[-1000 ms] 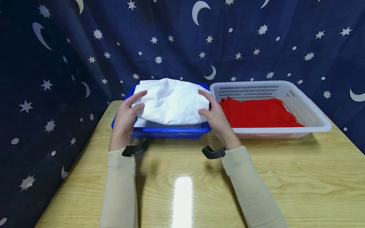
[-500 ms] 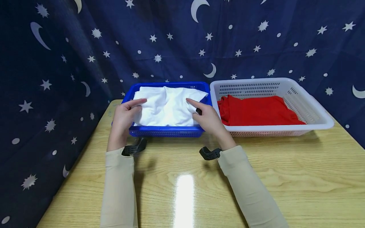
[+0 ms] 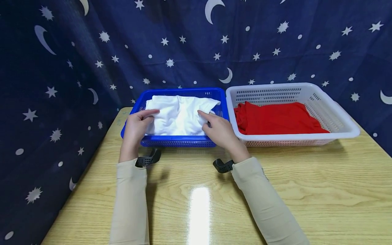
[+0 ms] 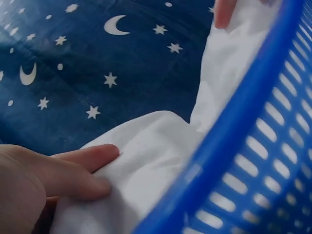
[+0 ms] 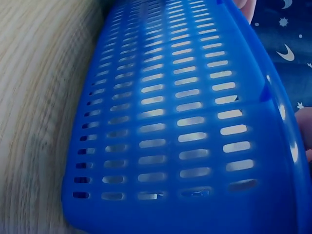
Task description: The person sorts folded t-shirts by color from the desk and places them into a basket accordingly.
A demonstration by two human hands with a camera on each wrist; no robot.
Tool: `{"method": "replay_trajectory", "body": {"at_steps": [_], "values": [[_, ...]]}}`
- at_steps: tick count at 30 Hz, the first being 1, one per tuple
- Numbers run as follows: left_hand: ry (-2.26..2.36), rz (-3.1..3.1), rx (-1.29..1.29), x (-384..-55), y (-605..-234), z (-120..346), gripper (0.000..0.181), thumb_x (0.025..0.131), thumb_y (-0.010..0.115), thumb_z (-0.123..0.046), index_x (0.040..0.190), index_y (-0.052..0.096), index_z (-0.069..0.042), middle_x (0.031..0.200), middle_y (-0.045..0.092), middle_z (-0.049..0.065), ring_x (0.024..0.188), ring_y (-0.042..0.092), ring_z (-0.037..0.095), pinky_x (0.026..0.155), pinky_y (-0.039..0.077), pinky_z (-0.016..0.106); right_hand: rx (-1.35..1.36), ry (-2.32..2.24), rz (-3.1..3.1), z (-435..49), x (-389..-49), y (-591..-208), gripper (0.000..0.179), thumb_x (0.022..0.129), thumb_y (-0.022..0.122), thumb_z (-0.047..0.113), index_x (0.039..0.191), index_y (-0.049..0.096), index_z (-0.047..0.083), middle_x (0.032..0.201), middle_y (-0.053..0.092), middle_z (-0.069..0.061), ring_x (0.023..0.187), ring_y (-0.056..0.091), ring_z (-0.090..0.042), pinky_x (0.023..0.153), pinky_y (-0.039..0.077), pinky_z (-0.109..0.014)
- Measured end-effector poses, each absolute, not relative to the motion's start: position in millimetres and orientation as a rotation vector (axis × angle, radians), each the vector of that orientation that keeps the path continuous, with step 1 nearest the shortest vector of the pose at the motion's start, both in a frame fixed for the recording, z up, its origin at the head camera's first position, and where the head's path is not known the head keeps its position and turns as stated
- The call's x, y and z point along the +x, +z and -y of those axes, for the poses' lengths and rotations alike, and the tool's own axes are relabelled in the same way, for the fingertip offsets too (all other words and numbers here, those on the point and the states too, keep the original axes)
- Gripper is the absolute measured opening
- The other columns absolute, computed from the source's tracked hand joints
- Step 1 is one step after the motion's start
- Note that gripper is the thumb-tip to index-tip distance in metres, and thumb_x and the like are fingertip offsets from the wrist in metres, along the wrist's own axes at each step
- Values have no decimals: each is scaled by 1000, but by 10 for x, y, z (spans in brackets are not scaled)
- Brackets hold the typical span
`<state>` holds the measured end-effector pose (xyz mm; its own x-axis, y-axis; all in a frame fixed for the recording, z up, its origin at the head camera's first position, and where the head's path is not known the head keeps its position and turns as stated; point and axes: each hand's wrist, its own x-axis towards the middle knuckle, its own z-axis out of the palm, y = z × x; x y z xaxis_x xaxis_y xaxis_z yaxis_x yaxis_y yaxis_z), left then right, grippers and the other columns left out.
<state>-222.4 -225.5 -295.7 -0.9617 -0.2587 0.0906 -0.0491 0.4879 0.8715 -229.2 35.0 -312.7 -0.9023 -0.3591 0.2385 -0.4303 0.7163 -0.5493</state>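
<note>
A white cloth (image 3: 180,114) lies crumpled inside a blue basket (image 3: 177,140) at the table's back left. My left hand (image 3: 137,124) rests on the cloth's left edge with its fingers straight on top. My right hand (image 3: 218,128) touches the cloth's right edge with its forefinger stretched out. In the left wrist view, my left fingers (image 4: 83,165) lie flat on the white cloth (image 4: 161,151) just inside the blue basket's rim (image 4: 234,146). The right wrist view shows only the blue basket's slotted wall (image 5: 185,122) close up.
A white basket (image 3: 337,112) holding a red cloth (image 3: 275,119) stands right beside the blue one. Both sit on a wooden table (image 3: 306,190). A dark blue curtain (image 3: 183,44) with stars and moons hangs behind and to the left.
The white cloth, held above the basket a second ago, has come down into it. Both hands lowered with it and now rest on its edges.
</note>
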Motion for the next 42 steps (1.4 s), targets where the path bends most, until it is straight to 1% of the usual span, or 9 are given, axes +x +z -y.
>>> {"method": "replay_trajectory", "body": {"at_steps": [3, 7, 14, 18, 21, 27, 32, 38, 42], "values": [[-1397, 2597, 262, -2222, -2957, 2233, 25, 89, 52, -15, 109, 66, -21, 121, 55, -2, 119, 40, 13, 95, 34, 37, 658, 854, 2812, -342, -2288, -3139, 49, 87, 40, 19, 135, 40, 26, 136, 41, -1, 116, 45, -20, 65, 37, -32], [-1295, 2656, 279, -2214, -2949, 2209, 25, 90, 52, -23, 111, 64, -20, 121, 55, 1, 118, 42, 17, 94, 34, 40, 659, 784, 2818, -328, -2291, -3152, 49, 87, 40, 19, 135, 40, 25, 135, 41, -3, 126, 34, -19, 74, 39, -35], [-1138, 2764, 317, -2208, -2948, 2198, 34, 91, 48, -35, 118, 60, -19, 130, 47, 5, 123, 36, 24, 97, 29, 48, 620, 712, 2875, -310, -2279, -3160, 49, 88, 41, 24, 137, 38, 26, 138, 38, -6, 124, 37, -22, 84, 42, -42], [-1096, 2755, 319, -2212, -2952, 2199, 43, 90, 44, -42, 121, 57, -15, 130, 47, 7, 123, 37, 25, 98, 29, 46, 624, 696, 2882, -307, -2270, -3160, 49, 89, 41, 26, 137, 37, 25, 138, 38, -6, 126, 35, -22, 95, 35, -47], [-1074, 2748, 309, -2210, -2957, 2197, 49, 91, 41, -45, 124, 54, -12, 130, 47, 9, 122, 37, 27, 98, 29, 45, 634, 688, 2876, -307, -2266, -3156, 49, 89, 41, 26, 137, 37, 24, 138, 38, -7, 125, 35, -22, 95, 35, -47], [-1013, 2804, 309, -2216, -2976, 2178, 48, 92, 37, -44, 127, 51, -14, 133, 43, 8, 125, 33, 28, 99, 26, 48, 636, 673, 2871, -311, -2256, -3154, 49, 88, 42, 26, 137, 37, 23, 137, 39, -5, 124, 36, -21, 94, 36, -46], [-959, 2864, 254, -2212, -2981, 2182, 47, 92, 38, -41, 129, 49, -15, 135, 40, 9, 126, 31, 31, 98, 25, 51, 637, 668, 2868, -309, -2261, -3157, 50, 87, 43, 23, 137, 38, 22, 137, 40, -5, 126, 34, -21, 95, 35, -47], [-991, 2874, 156, -2204, -2981, 2187, 48, 91, 41, -42, 132, 45, -16, 134, 37, 9, 124, 32, 29, 97, 27, 49, 629, 672, 2849, -314, -2271, -3163, 50, 86, 43, 23, 136, 38, 21, 137, 39, -7, 126, 34, -22, 94, 35, -49], [-910, 2936, 141, -2191, -2981, 2172, 52, 91, 40, -44, 136, 39, -17, 139, 30, 12, 127, 28, 31, 98, 24, 52, 624, 683, 2846, -321, -2261, -3172, 50, 87, 43, 23, 136, 39, 20, 137, 39, -8, 126, 34, -23, 94, 34, -49]]}}
